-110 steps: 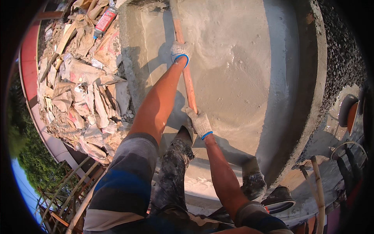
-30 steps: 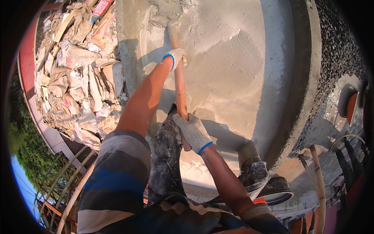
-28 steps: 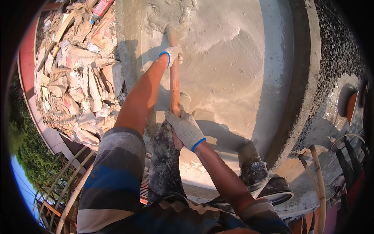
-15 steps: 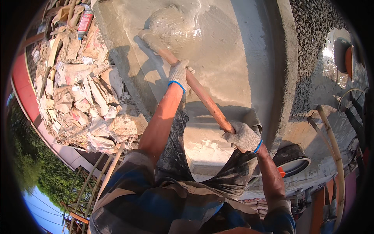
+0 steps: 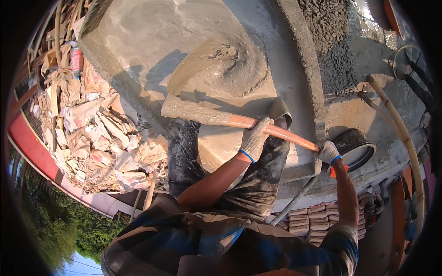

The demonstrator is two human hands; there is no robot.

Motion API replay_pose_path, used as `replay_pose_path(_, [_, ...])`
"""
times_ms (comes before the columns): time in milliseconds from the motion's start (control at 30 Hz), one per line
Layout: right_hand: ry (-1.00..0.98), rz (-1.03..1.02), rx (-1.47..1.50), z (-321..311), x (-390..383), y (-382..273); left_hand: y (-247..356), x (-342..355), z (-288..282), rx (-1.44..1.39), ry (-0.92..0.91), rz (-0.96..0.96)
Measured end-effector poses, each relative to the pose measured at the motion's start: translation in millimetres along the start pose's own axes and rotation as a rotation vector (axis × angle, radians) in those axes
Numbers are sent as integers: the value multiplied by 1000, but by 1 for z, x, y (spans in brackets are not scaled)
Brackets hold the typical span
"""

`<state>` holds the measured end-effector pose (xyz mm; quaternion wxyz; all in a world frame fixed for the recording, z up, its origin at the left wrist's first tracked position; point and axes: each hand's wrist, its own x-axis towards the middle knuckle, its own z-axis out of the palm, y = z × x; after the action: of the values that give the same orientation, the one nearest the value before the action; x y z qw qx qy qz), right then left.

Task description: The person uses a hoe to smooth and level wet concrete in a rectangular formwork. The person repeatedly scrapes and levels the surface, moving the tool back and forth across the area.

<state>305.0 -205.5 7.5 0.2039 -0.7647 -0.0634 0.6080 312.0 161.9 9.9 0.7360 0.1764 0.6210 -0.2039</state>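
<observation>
Both of my gloved hands are closed round the wooden handle of a hoe (image 5: 240, 121). My left hand (image 5: 255, 138) grips it about midway, and my right hand (image 5: 328, 152) holds the end at the right. The hoe's mortar-coated head is at the left, its blade against a mound of wet grey mortar (image 5: 230, 64). This mortar lies in a long concrete trough (image 5: 305, 69) with raised walls. My legs are over the trough's near end, beside a grey curved rim (image 5: 279, 112) that the handle passes in front of.
Torn paper sacks (image 5: 96, 133) and a red bottle (image 5: 76, 62) lie heaped at the left. Gravel (image 5: 329, 27) is piled beyond the right wall. A black bucket (image 5: 352, 149), a bent wooden pole (image 5: 396, 115) and stacked sacks (image 5: 317, 218) are at the right.
The hoe has been drawn back toward me and to the right, its handle now lying flatter across my front. Both hands moved right with it. Mortar is heaped up nearer. My view has shifted too.
</observation>
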Motion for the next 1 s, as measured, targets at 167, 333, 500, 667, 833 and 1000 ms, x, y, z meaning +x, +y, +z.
replay_pose_path(167, [132, -19, 55, -5, 29, -82, 91, 29, 2, 112, 76, 277])
replay_pose_path(333, [94, -47, 230, -24, 43, -238, 212, 122, 14, 221, 132, 425])
replay_pose_path(500, [99, 195, 632, 54, -12, -262, 132, 156, -4, 420, 214, 110])
replay_pose_path(667, [23, 393, 651, 69, -98, -271, 66, 88, -13, 439, 181, -41])
replay_pose_path(833, [80, 386, 505, 96, -176, -265, 34, 9, -41, 300, 202, -147])
replay_pose_path(1000, [119, 301, 354, 89, -158, -278, 101, -29, -25, 330, 181, 27])
